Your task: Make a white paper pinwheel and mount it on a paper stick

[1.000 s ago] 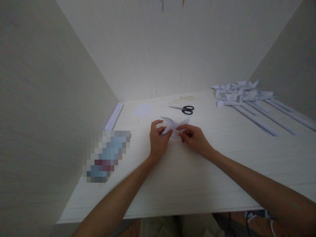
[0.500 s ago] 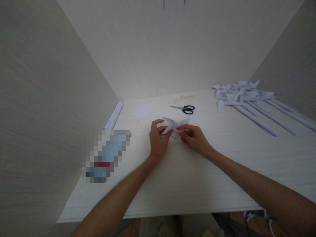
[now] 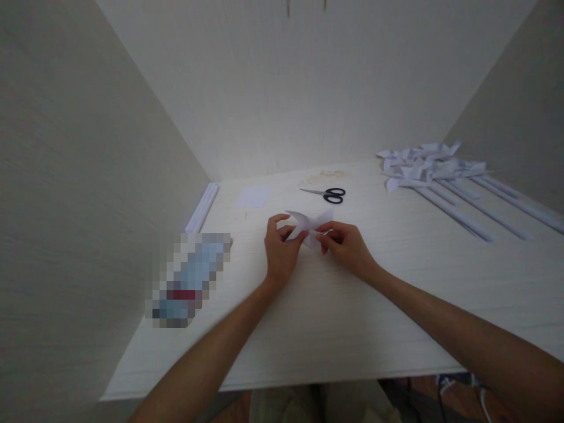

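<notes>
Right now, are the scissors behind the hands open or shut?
Shut, as far as it shows: the scissors lie flat on the table, blades drawn to one thin line, black handles together. Neither hand touches them.

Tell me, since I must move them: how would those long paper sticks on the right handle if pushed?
The paper sticks look round and thin, so they would probably roll. Being rolled paper, they likely weigh little and may crease if squeezed.

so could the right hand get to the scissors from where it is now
Probably yes. The scissors lie flat just beyond the right hand, with only bare table between them. But both it and the left hand are pinching the folded paper, so it would have to release first.
</notes>
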`<state>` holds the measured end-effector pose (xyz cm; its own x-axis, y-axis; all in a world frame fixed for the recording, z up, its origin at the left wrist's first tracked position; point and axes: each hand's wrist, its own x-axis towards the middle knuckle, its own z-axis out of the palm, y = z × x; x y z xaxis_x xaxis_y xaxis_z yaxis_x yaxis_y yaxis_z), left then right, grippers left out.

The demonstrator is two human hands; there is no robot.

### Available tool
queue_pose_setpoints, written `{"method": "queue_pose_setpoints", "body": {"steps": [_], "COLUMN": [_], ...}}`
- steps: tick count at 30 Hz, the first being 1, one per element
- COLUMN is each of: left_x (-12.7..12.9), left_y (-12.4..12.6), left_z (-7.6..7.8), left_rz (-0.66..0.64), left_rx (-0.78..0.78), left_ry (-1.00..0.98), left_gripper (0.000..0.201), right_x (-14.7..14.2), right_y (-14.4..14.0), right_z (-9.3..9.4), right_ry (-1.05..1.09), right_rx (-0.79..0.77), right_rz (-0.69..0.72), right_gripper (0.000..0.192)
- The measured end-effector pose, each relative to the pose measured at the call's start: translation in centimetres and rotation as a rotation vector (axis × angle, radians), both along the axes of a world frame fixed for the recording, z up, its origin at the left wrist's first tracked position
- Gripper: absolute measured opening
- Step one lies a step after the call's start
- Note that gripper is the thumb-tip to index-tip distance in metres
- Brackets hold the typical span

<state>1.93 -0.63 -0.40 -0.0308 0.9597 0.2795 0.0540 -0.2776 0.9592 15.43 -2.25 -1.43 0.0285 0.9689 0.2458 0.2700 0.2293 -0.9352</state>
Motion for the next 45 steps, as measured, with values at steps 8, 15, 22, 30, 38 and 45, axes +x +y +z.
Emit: {"method": "queue_pose_setpoints", "body": {"steps": [8, 15, 22, 30, 38, 45], "left_x": [0.03, 0.03, -0.12, 0.15, 0.03, -0.04], "left_y": [-0.06, -0.08, -0.11, -0.07, -0.13, 0.01], "left_z": [0.12, 0.13, 0.0, 0.09, 0.08, -0.04], "left_rz": [0.002, -0.026, -0.029, 0.01, -0.013, -0.005], "left_rx": [-0.007, -0.016, -0.021, -0.076, -0.052, -0.065], "left_ry": [0.013, -0.009, -0.003, -0.034, -0.002, -0.001], "left_gripper": [0.045, 0.042, 0.044, 0.043, 0.04, 0.04], "right_x": [-0.01, 0.01, -0.06, -0.14, 0.01, 0.05], "right_y": [-0.1, -0.12, -0.03, -0.61, -0.07, -0.24], "right_z": [-0.05, 0.12, -0.1, 0.21, -0.23, -0.01], "right_ry": [0.008, -0.021, -0.022, -0.209, -0.197, -0.109], "right_rx": [0.001, 0.016, 0.023, 0.156, 0.11, 0.034], "right_rz": [0.027, 0.01, 0.008, -0.007, 0.05, 0.075], "right_gripper": [0.015, 0.014, 0.012, 0.008, 0.012, 0.015]}}
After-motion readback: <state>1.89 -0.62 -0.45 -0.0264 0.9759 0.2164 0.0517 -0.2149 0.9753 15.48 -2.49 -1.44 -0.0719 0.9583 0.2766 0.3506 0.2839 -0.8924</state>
